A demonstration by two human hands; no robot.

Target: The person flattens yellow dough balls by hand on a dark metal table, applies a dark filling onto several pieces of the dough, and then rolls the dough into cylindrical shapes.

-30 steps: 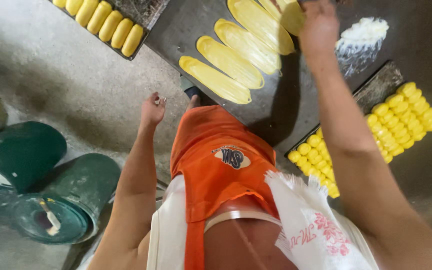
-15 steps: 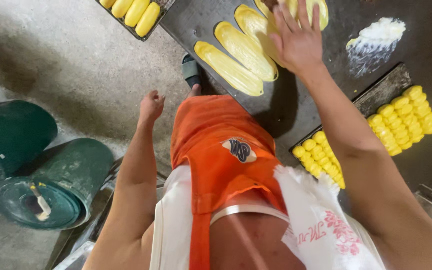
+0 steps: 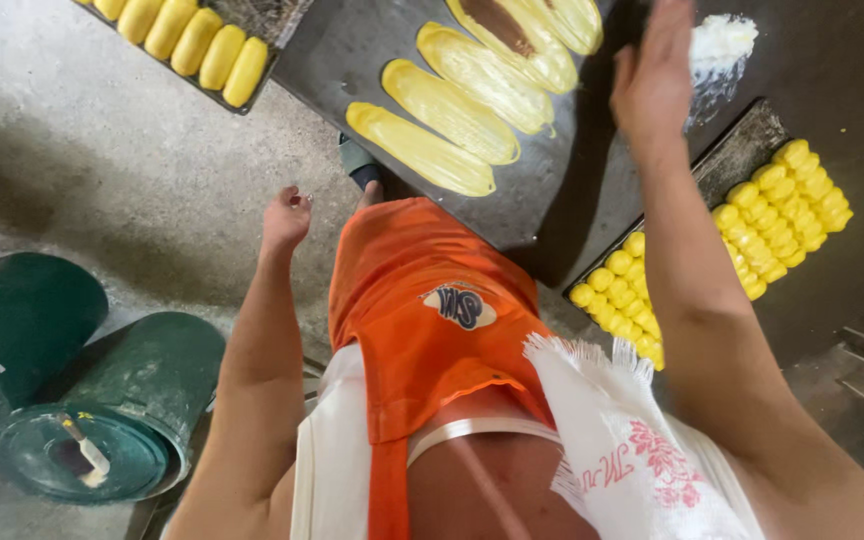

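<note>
Head view, looking straight down. Right hand (image 3: 652,80) raised over the dark worktable (image 3: 552,200), fingers together and flat, holding nothing, hovering just right of the flattened yellow dough strips (image 3: 449,108). Four whole strips countable, side by side on a slant, the nearest one (image 3: 418,150) close to the table's front edge; one further strip carrying a brown streak of filling (image 3: 497,25). White flour heap (image 3: 720,40) just right of the hand, near the top of the frame. Bare dark surface between the strips and the table's corner.

Left hand (image 3: 285,215) hanging off the table over the concrete floor (image 3: 132,170), fingers loosely curled, empty, well apart from the dough. Open floor to its left.

Two trays of yellow dough rolls: one at upper left (image 3: 207,45) with five rolls showing, one at right (image 3: 752,230) packed in rows, too many to count surely. Two green drums (image 3: 102,400) lying at lower left. Orange apron (image 3: 432,310) and white towel (image 3: 632,440) at the waist.
</note>
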